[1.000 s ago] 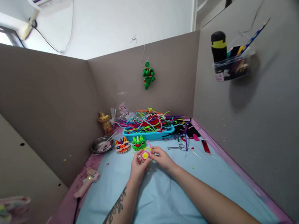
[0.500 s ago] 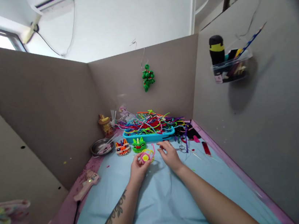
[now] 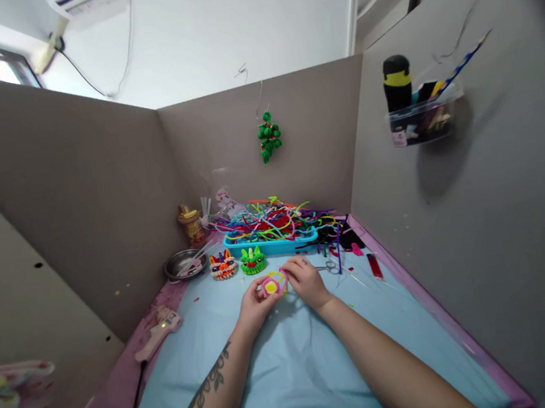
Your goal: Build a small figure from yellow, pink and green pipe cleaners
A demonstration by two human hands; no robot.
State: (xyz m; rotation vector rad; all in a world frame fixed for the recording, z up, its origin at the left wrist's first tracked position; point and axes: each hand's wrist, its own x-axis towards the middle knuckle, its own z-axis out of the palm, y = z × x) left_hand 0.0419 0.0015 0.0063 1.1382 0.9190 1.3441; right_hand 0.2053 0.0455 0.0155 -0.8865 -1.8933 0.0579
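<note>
Pink-and-yellow craft piece (image 3: 271, 287), one: fuzzy, yellow centre ringed in pink, thin yellow and pink loops at its right side; held over the middle of the worktop (image 3: 296, 381), which is covered in light blue.
Left hand (image 3: 256, 305): fingers and thumb pinching the piece at its pink ring.
Right hand (image 3: 307, 282): fingertips drawn together on the pink strand at the loop's upper right; fingers partly hidden.
Animal heads, two, side by side beyond the left hand: one orange and white (image 3: 223, 265), one green (image 3: 252, 261).
Blue tray (image 3: 271, 247), one: behind the heads, heaped with many-coloured pipe cleaners (image 3: 275, 220), some spilling over the right end.
Scissors (image 3: 330, 267), one pair: lying just beyond the right hand, partly covered by it.
Red item (image 3: 374, 266), one: flat, oblong, right side.
Metal bowl (image 3: 170, 267), one: left of the heads, strips laid across it.
Glue gun (image 3: 158, 334), one: pink, corded, at the left edge, green light showing.
</note>
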